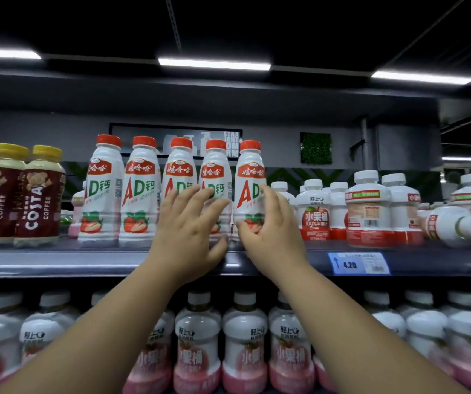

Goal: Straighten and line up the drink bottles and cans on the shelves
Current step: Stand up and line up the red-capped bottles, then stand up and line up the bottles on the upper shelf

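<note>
The long dark grey metal shelf (pixel 86 263) runs straight across the middle of the frame. Under it, along the bottom, there's a row of white-and-pink plastic bottles with white caps (pixel 244 345), all upright but kinda blurry. Dead centre on the shelf is the row of five tall white plastic milk-drink bottles with red caps (pixel 140 191). Every one is standing with its long axis vertical, cap up, red-and-green label facing out. The left hand (pixel 188 226) is spread wide in front of the third and fourth of them. Its fingers are nearly straight, with the tips lying on the fourth red-capped bottle (pixel 215 172) and the thumb down by its base at the shelf edge. The right hand (pixel 271 223) has actually got hold of the fifth red-capped bottle (pixel 250 172), thumb low on its left side and fingers curled round the right. Over at the left of the frame are dark red Costa coffee bottles with yellow caps (pixel 39 194), upright. Right of centre are squat white apple-juice bottles with red labels (pixel 315 211), also upright. The exception is one tipped-over white bottle (pixel 453 226) at the far right, lying on its side with its long axis along the shelf and its cap toward the right edge. Just below on the shelf front is a small blue price tag (pixel 358 263) reading 4.20.
</note>
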